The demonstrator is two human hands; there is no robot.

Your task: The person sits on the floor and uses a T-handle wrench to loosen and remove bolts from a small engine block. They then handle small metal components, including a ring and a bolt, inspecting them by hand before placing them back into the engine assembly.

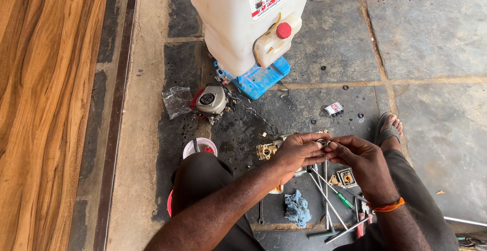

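Two forearms rise from the bottom edge, and between them, low in the frame, lie a blue rag (297, 209) and a spread of thin metal rods (327, 200) on the dark stone floor (431, 27). Far left, a wood-grain panel (45, 104) fills the whole side. Next to it, at left of centre, a crumpled clear bag (176, 101) sits just beside a small grey engine (209, 100) with red fins. Below the engine, a white cup (199, 146) peeks out above a dark-clad knee. At top centre stands a big white tank (238, 17) with a red cap (283, 30), on a blue base (261, 77). At mid-frame, the left hand (296, 153) is curled around a brass carburettor (267, 150), whose end sticks out to the left of the fist. Its fingertips meet those of the right hand (355, 159), and together they pinch a small metal ring (321, 142) just above the carburettor; both hands are closed narrow on it. An orange band (386, 207) circles the right wrist. Below the right hand lie a square metal cover (347, 177) and a green-handled screwdriver (346, 201). Upper right of the hands, a small red-and-white part (334, 109) rests among scattered black washers, and a sandalled foot (389, 127) shows at right.
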